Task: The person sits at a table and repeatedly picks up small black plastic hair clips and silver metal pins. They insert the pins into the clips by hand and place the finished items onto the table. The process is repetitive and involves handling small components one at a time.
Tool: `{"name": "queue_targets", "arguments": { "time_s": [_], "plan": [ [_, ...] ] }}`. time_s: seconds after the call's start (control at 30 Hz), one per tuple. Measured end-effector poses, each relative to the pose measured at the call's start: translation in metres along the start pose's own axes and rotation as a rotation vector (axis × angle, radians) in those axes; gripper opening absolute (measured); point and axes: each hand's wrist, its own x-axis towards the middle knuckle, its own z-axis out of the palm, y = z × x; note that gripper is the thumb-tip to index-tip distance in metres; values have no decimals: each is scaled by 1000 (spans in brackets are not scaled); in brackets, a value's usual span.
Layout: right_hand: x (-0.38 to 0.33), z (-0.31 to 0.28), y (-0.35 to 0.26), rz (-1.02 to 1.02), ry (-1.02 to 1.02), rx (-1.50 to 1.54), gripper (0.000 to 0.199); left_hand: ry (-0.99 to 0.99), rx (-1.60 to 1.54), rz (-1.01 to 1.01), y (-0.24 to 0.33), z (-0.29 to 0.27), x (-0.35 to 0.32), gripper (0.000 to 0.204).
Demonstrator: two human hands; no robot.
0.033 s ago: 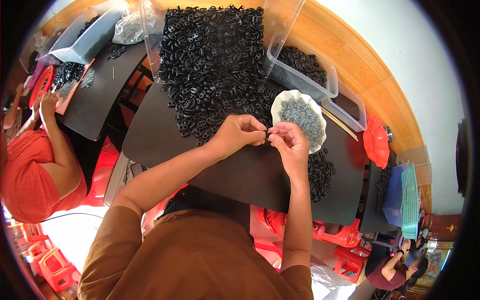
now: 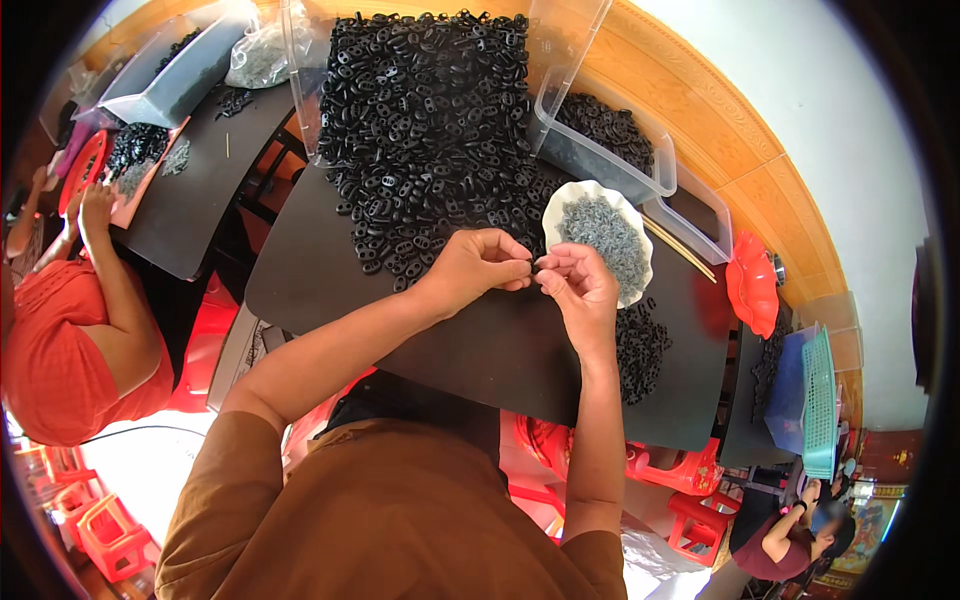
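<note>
- Near the centre of the frame, the left hand (image 2: 483,265) and right hand (image 2: 580,285) meet fingertip to fingertip, pinching a small black piece (image 2: 536,267) between thumbs and forefingers; a two-sided grip likely steadies something so little.
- Most of that piece is covered by the fingers, so its outline, holes and anything joined to it cannot be made out.
- At the upper middle, a broad heap of black, glossy, oval plastic pieces with two holes (image 2: 425,130) spreads over the dark, smooth-topped desk (image 2: 480,365) toward the left hand, probably to keep them within reach.
- Just beyond the right hand, a white bowl with a scalloped rim (image 2: 551,213) holds tiny translucent grey pieces (image 2: 605,240); the bowl presumably stops them scattering. Their shape is too fine to tell, and the hand hides part of the bowl.
- Right of the right wrist lies a smaller pile of black pieces (image 2: 645,350), apart from the heap, perhaps to keep the two lots separate; the forearm may cover its edge.
- At the far left, a co-worker in a red-orange top (image 2: 75,350) is cut off by the dark fisheye rim; what that person's fingers hold is unclear.
</note>
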Motion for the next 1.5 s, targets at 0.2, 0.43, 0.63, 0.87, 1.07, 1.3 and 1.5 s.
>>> {"name": "queue_targets", "arguments": {
  "time_s": [0.2,0.43,0.63,0.87,1.07,1.3,1.5],
  "plan": [
    [-2,4,10,-57,28,-84,24,-15,-96,-28,-3,-1,0,11],
    [-3,6,6,-181,42,-281,15,-16,-92,-27,-6,-2,0,9],
    [-4,6,6,-176,44,-287,17,-9,-78,-13,-10,-2,2,9],
    [-3,9,12,-40,55,-46,18,-3,-79,34,-9,-1,2,11],
    [-3,7,9,30,20,-25,11,94,829,647,27,-16,18,12],
    [-6,6,16,-16,-21,-80,13,-61,1508,765,38,-22,56,16],
    [-4,5,16,-48,-23,-145,12,-64,1449,768,40,-28,55,10]
  ]
}}
